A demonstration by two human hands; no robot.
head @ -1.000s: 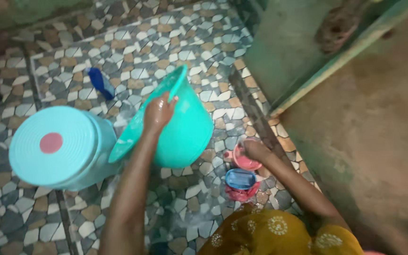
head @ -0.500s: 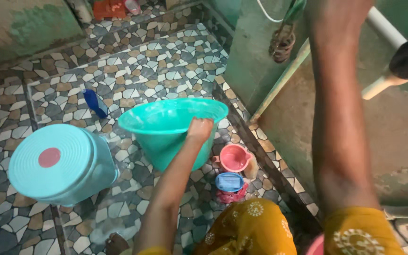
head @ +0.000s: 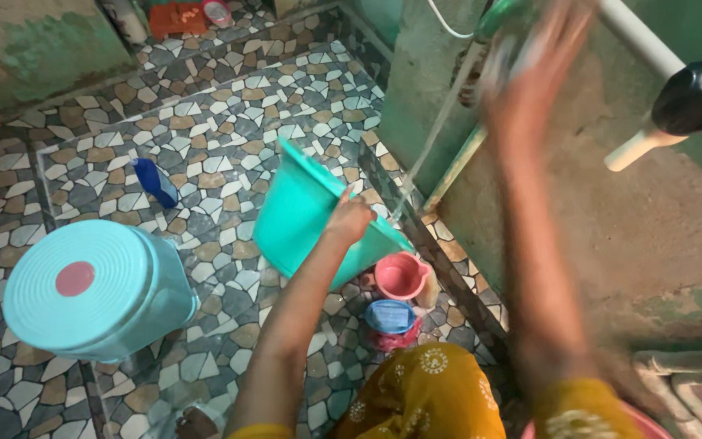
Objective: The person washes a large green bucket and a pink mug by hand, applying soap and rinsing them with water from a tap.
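My left hand [head: 348, 220] grips the rim of a teal plastic bucket [head: 302, 213], which is tilted toward the wall on the patterned floor. A thin stream of water [head: 432, 138] falls from above onto the bucket's rim. My right hand [head: 530, 77] is raised high by a tap on the wall; it is blurred, and its fingers look spread with nothing seen in them. A small pink mug [head: 400, 275] and a blue soap dish [head: 390, 315] sit on the floor just right of the bucket.
A light blue lidded drum [head: 95, 297] with a red spot stands at the left. A blue bottle [head: 156, 182] lies on the mosaic floor [head: 205, 106]. A white pipe with a black valve [head: 696, 97] runs along the green wall on the right.
The bucket has tipped from upright toward the wall. Water now runs from the tap. My right arm has swung up to the tap, blurred.
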